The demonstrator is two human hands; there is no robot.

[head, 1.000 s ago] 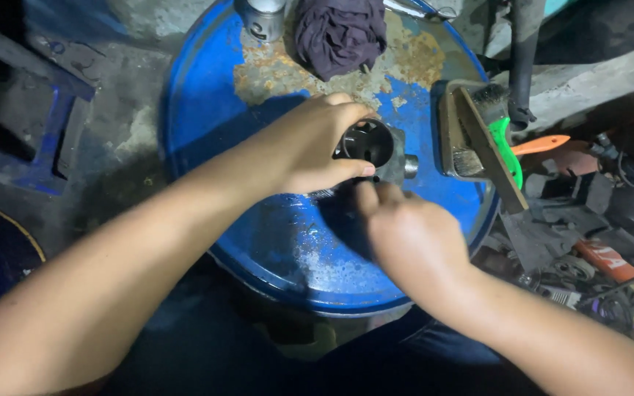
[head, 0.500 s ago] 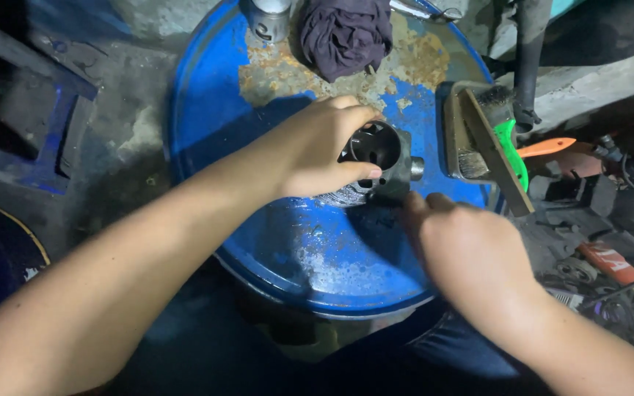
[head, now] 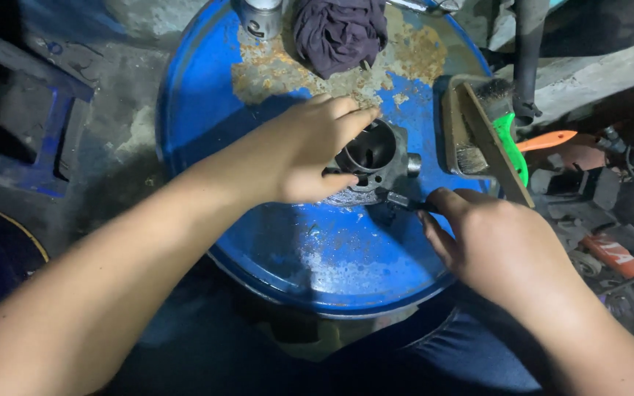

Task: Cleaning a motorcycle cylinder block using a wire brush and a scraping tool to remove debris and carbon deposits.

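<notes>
I have the left hand (head: 310,150) closed over the near side of a dark metal engine cylinder (head: 372,158), fingers across its top edge and thumb on its lower flank. The cylinder sits bore-up on the lid of a blue drum (head: 207,110), right of centre, and the drum lid serves as the work surface.

The right hand (head: 497,246) is closed around a thin dark tool (head: 403,201). Only the tip shows; it reaches the lower right corner of the cylinder. I cannot tell what kind of tool it is.

Hazards as I judge them:

1. Slip of the tool. The tip bears on a small corner of the casting. If it skids off, it travels toward the left thumb, which lies just beside the contact point.
2. Shift of the cylinder. The lid is rusted and flaked in patches, and the part rests loose on it. A sideways push could slide or tip it against the grip of one hand only.
3. Edge loss. The cylinder stands near the right rim; beyond it lie a wire brush (head: 478,125) with a green handle and clutter on the floor.
4. Contamination. Rust flakes lie near the open bore. A dark rag (head: 339,33) and a metal can (head: 262,15) sit at the far edge.
</notes>
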